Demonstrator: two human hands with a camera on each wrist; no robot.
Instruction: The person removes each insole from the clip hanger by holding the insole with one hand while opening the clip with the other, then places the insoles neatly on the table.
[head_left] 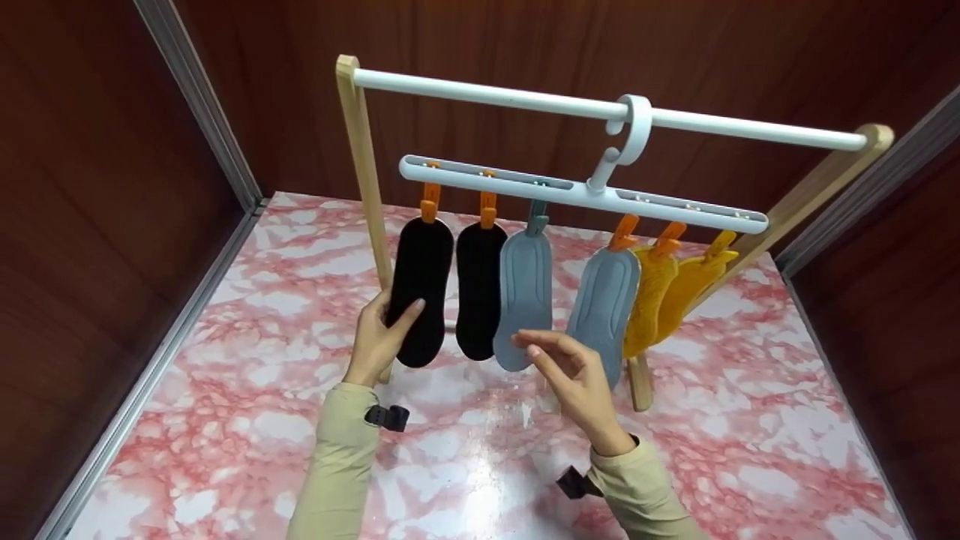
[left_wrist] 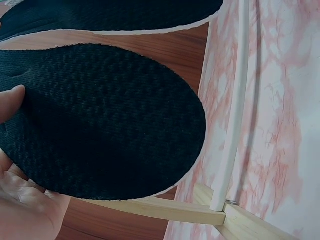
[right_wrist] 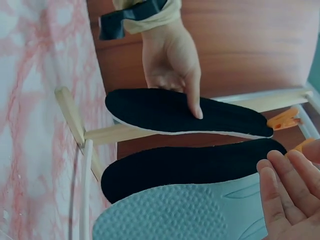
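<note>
The left hand (head_left: 373, 337) pinches a black insole (head_left: 421, 277). At four o'clock from it, the right hand (head_left: 575, 379) hovers empty, loosely bent.

You wore long sleeves in a pale khaki: left sleeve (head_left: 337, 465) and right sleeve (head_left: 646, 496) matched. Fabric looked plain, lightly creased along the forearms. Left cuff (right_wrist: 159, 21) bunched into soft folds at your wrist; right cuff (head_left: 619, 459) showed a dark edge. You had a black left wrist mount (head_left: 391, 418), blocky, jutting out on the inner side. Black right wrist mount (head_left: 574, 483) was boxy too; finer details were too small to tell. Your left grip (head_left: 377, 339) and right grip (head_left: 579, 384) were bare, thumbnails short.
</note>
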